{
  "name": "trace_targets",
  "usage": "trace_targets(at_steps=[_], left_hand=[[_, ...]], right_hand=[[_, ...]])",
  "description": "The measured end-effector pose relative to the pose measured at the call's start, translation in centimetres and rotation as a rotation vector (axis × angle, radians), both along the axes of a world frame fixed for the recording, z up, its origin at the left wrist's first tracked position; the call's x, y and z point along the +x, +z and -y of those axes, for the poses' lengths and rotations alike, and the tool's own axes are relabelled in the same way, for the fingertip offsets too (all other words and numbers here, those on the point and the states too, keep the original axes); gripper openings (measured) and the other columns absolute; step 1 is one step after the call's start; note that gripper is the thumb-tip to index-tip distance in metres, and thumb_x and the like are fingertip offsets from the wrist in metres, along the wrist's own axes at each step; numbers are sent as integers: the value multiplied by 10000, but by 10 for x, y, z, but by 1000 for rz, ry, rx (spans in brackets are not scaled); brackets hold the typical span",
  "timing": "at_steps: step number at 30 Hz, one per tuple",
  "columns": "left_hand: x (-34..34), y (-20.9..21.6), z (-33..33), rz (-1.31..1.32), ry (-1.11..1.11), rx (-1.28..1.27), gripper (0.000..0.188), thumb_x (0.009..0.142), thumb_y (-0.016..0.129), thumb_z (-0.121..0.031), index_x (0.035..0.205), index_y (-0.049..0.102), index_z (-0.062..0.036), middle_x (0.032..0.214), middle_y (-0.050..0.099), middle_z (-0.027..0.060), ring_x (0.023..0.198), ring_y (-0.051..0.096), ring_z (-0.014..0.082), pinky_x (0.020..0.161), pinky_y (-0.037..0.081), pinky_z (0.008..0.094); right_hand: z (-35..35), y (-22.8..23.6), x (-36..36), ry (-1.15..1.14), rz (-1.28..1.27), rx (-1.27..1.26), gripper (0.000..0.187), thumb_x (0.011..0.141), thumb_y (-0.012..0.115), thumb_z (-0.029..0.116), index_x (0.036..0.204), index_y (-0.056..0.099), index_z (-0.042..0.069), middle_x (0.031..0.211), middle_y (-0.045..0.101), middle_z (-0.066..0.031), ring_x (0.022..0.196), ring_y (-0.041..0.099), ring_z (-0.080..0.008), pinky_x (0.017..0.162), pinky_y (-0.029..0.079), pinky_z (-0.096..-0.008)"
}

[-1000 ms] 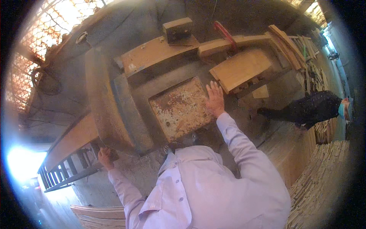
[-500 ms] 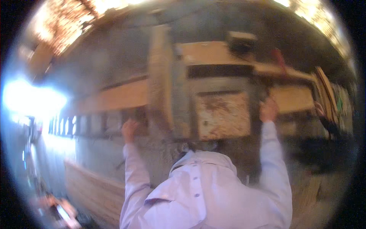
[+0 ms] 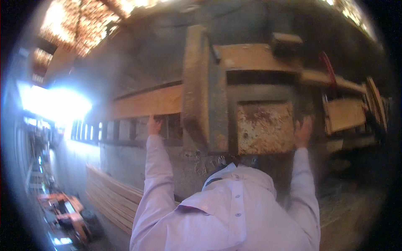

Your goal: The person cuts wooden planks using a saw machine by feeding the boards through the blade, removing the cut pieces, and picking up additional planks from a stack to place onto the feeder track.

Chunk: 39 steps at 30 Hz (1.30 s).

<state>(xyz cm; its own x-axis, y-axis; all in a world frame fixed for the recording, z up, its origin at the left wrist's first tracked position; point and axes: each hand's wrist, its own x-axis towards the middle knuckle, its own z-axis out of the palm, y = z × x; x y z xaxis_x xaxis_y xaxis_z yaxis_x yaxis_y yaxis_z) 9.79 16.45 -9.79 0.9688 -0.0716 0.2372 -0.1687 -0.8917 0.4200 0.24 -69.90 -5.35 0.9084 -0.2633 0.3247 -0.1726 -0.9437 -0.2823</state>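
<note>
The flat orange-brown wooden board (image 3: 148,102) lies to the left of the tall brown upright housing (image 3: 195,83), its right end meeting the housing's edge in this view; whether it runs on behind cannot be told. The left hand (image 3: 155,124) is at the board's lower edge, fingers partly curled, but blur leaves it unclear whether it grips the board or merely touches it.

Just to the right of the housing runs a blue-grey metal strip (image 3: 218,108), and beyond that sits a worn, rust-mottled square plate (image 3: 265,127). The right hand (image 3: 303,131) is just past the plate's right edge, open with fingers spread, and appears to hold nothing.

As for progress, one board lies on the housing's left, while a shorter tan wooden board (image 3: 345,115) lies well to its right, apart from the right hand. I judge the handling of the left board unfinished, since the hand is at it; whether either board has been worked cannot be told.

Further out, a long brown plank (image 3: 255,57) lies up and right of the housing, with a dark block with a pale top (image 3: 287,39) by its far end. A stack of long thin boards (image 3: 111,198) lies below and left of the housing.
</note>
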Motion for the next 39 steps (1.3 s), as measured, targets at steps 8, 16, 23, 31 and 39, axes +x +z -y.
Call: trace_targets(at_steps=[8,16,23,31,39], left_hand=[[41,14,38,-164,185,-359,617,871,660,-437,1344,504,-73,1051,686,206,992,636,449,823,522,492],[-6,44,149,-261,114,-163,601,872,659,-441,1323,531,-65,1096,676,202,1011,638,426,848,516,485],[0,127,173,-297,19,-4,590,873,657,-444,1307,551,-60,1129,667,199,1025,639,408,866,512,481],[10,77,101,-80,260,-47,329,981,546,-212,1261,571,-41,1212,629,112,1130,585,258,989,455,344],[1,74,186,-307,183,-513,344,959,557,-209,1252,570,-28,1132,662,99,1048,621,236,899,490,358]], right_hand=[[-7,37,-5,-175,-84,70,657,1009,411,483,1451,379,-3,1567,295,-152,1468,229,-295,1207,169,-432],[-6,30,-4,-160,-126,20,695,1006,387,521,1479,333,14,1582,255,-139,1476,195,-285,1217,148,-432],[-4,34,-14,-205,-96,52,690,998,407,521,1464,362,15,1565,286,-150,1463,226,-300,1210,166,-447],[-7,28,-4,-185,-71,-14,663,996,419,500,1468,363,37,1568,289,-132,1465,228,-279,1213,163,-419],[-12,34,-4,-200,-99,6,660,1001,399,502,1472,358,41,1568,287,-127,1467,222,-277,1212,162,-413]])
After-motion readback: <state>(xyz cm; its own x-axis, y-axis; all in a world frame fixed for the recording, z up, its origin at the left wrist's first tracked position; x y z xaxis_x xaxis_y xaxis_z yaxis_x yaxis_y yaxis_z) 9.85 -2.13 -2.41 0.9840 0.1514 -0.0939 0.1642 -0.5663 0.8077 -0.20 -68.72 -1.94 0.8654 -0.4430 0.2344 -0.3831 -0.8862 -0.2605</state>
